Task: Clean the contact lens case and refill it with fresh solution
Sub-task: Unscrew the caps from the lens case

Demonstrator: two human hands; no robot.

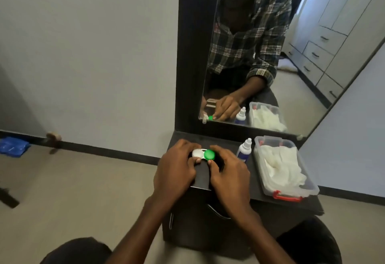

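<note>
Head view shows both of my hands meeting on the lens case (203,154) at the middle of the dark cabinet top (258,188). My left hand (177,170) has its fingers curled round the white-capped end of the case, with the thumb tip pressed against the near edge under the white cap (197,152). My right hand (229,175) has its fingers curled round the other end, thumb tip set just below the green cap (209,154). Both caps are seated on the case and face up, side by side, white on the left and green on the right. Whether the case rests on the cabinet top or is lifted just clear of it I cannot tell.

Just right of my right hand, a small solution bottle (244,150) stands upright, white nozzle cap on, blue label below. Right of the bottle, close beside it, sits a clear plastic box (268,190) with a red latch (287,197) at its near end; crumpled white tissue (279,165) fills it. Behind the cabinet top stands a dark-framed mirror (312,80), which reflects the hands, the bottle and the box. On the floor far left lies a blue cloth (13,146).
</note>
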